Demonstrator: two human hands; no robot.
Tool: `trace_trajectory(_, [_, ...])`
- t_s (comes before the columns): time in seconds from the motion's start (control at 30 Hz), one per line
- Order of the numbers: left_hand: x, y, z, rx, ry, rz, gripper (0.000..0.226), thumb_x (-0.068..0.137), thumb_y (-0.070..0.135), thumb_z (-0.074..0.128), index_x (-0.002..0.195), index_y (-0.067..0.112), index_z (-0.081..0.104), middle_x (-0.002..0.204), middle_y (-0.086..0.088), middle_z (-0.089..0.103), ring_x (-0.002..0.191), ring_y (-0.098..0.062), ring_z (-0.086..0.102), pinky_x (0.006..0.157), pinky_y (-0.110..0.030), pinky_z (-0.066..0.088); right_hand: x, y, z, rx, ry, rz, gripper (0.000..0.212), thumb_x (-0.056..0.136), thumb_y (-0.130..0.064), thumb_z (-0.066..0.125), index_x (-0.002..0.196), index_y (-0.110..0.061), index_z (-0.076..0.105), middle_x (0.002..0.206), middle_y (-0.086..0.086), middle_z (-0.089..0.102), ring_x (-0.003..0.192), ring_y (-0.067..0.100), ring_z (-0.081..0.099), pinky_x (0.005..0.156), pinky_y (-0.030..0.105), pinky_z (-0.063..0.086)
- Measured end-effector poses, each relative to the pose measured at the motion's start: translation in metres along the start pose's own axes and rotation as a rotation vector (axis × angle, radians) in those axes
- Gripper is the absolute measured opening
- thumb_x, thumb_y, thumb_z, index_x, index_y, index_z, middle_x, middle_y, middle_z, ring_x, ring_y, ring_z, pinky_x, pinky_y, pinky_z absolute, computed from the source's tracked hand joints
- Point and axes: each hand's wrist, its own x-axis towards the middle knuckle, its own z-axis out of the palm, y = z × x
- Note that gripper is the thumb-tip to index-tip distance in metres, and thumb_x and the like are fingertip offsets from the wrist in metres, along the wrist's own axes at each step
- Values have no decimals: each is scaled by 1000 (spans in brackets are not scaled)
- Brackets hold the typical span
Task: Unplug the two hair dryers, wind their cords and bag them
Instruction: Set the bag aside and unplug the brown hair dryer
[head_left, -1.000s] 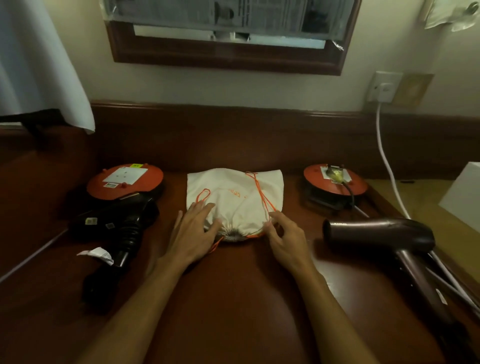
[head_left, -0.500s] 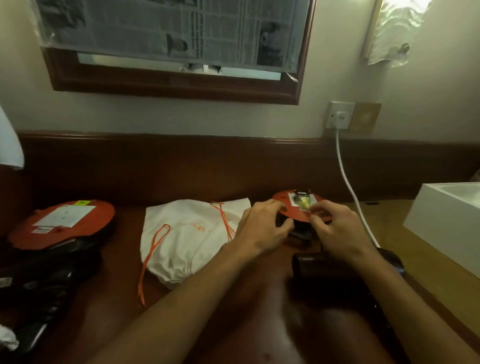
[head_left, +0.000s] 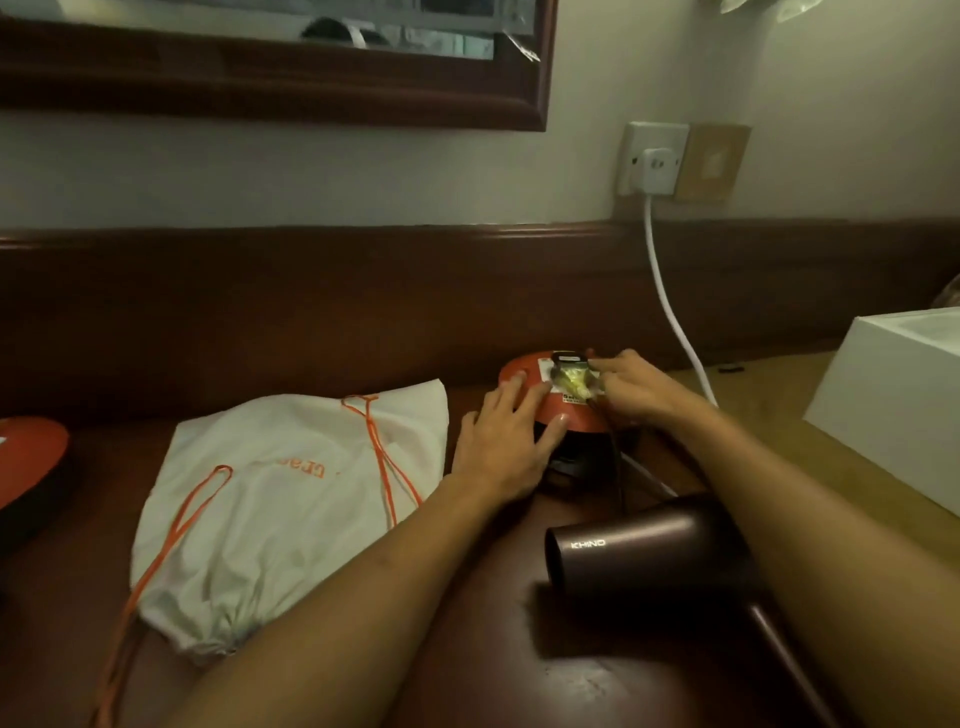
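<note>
A dark maroon hair dryer (head_left: 649, 551) lies on the wooden desk at the lower right, its nozzle facing left, under my right forearm. Its thin cord runs up to a plug (head_left: 569, 375) seated in the top of an orange cable reel (head_left: 524, 379). My right hand (head_left: 631, 389) pinches that plug. Flat on the reel's near-left side rests my left hand (head_left: 506, 441), fingers spread, pressing down. A white drawstring bag (head_left: 291, 499) with orange cords lies to the left, its gathered mouth toward me. The second hair dryer is out of view.
A second orange reel (head_left: 26, 457) shows at the left edge. A white cable (head_left: 670, 306) runs from a wall socket (head_left: 652, 158) down behind the reel. A white box (head_left: 893, 405) stands at the right. A framed mirror hangs above.
The view has swung right and closer. Both hands left the bag and went to the right reel; the left hand now lies flat on it while the right grips the plug.
</note>
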Motion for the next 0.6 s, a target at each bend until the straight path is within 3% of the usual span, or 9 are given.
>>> trace_trajectory(0.13, [3, -3, 1, 8, 22, 14, 62, 103, 62, 32, 159, 36, 23, 170, 2, 16, 154, -26, 20, 119, -56, 28, 22, 10, -1, -11, -67, 25, 42, 105, -22, 43, 146, -17, 49, 156, 13, 21, 139, 38, 38, 116, 41, 35])
trace_trajectory(0.4, [0, 0, 1, -2, 8, 4, 63, 103, 63, 31, 160, 37, 19, 172, 3, 10, 156, -25, 14, 120, -60, 26, 22, -5, -13, -124, -128, 66, 47, 106, -15, 38, 153, -15, 39, 159, 13, 14, 138, 38, 37, 108, 40, 40])
trace_trajectory(0.5, [2, 2, -2, 13, 3, 0, 63, 103, 62, 33, 159, 37, 21, 171, 2, 12, 155, -26, 17, 120, -59, 27, 23, -1, -12, -33, -95, 52, 39, 102, -11, 42, 138, -16, 57, 156, 13, 28, 130, 33, 46, 108, 42, 41])
trace_trajectory(0.57, [5, 0, -6, 18, -4, 0, 64, 102, 63, 35, 159, 37, 23, 170, 2, 16, 153, -27, 22, 119, -58, 30, 21, -2, -2, 85, 45, 60, 25, 99, -17, 47, 106, -23, 70, 141, 13, 54, 115, 27, 56, 107, 49, 44])
trace_trajectory(0.6, [5, -1, -7, 15, -13, 1, 64, 102, 63, 36, 159, 36, 23, 170, 2, 17, 153, -27, 23, 119, -57, 30, 20, -4, 4, 135, 136, 71, 24, 100, -26, 46, 104, -25, 70, 135, 12, 60, 119, 27, 55, 109, 52, 39])
